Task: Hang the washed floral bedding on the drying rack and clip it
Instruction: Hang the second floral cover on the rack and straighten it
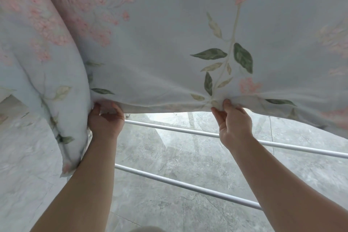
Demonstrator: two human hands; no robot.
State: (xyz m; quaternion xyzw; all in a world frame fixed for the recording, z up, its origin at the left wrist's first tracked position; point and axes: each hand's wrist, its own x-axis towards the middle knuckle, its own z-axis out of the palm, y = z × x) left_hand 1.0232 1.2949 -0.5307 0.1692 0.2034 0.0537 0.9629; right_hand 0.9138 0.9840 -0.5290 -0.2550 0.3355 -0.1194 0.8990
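**Soft sheet held by its hem**

The bedding (169, 34) hangs spread above the rack bars (188, 186). The left hand (105, 118) grips the bunched edge; the right hand (233, 120) pinches the hem. It looks limp, probably damp-heavy; the hem seems the best hold.

The thin fabric bedding (169, 34) is pale blue-grey, printed with pink blossom clusters and dark green and cream leaves on pale stems. The slim round metal rack rails (169, 127) are white. The glossy stone floor tiles (169, 156) are grey with marbled veining.

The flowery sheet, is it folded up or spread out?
Mostly spread: the floral bedding stretches wide between the left hand and right hand gripping its edge.
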